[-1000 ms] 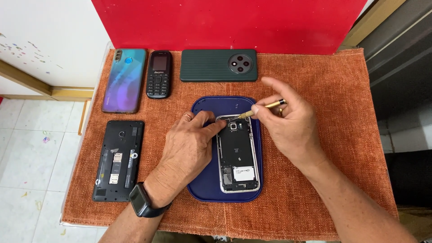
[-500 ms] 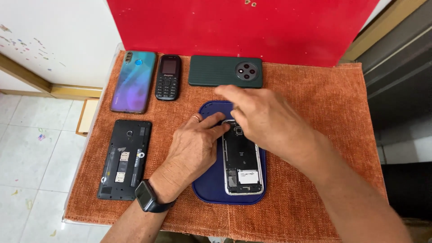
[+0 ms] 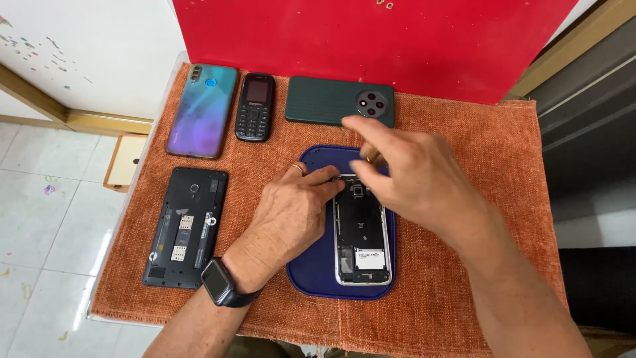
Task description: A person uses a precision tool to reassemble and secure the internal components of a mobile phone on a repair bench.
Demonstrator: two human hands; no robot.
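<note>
Worked at a table draped in a rust-orange woven cloth [image 3: 464, 278], backed by a red panel [image 3: 371, 40], with white floor tiles off to the left. Had a dark blue tray [image 3: 311, 275] lying near the cloth's middle, and in it an opened phone [image 3: 361, 242] with its back cover off, showing bare internals and a white label near the lower end.

Rested the left hand [image 3: 288, 215] on the tray's left part, palm down, fingers stretched toward the phone's top left corner and pressing there; not wrapped around anything. Wore a black smartwatch [image 3: 217, 282] on that wrist and a ring on one finger.

Reached the right hand [image 3: 414, 182] across the phone's upper end, fingers bunched around a small brass-coloured tool [image 3: 372, 157], of which only a short piece showed between them. Could not tell where its tip touched, hidden under the fingers.

Along the back edge, well apart from the tray: a blue-violet smartphone [image 3: 202, 109] lying face down, a small black keypad phone [image 3: 255, 106] just beside it, and a dark green phone [image 3: 341, 101] with a round camera cluster, close behind the right hand's fingertips. At the left, another black phone [image 3: 185, 229] with its back removed, lying flat near the cloth's edge.
</note>
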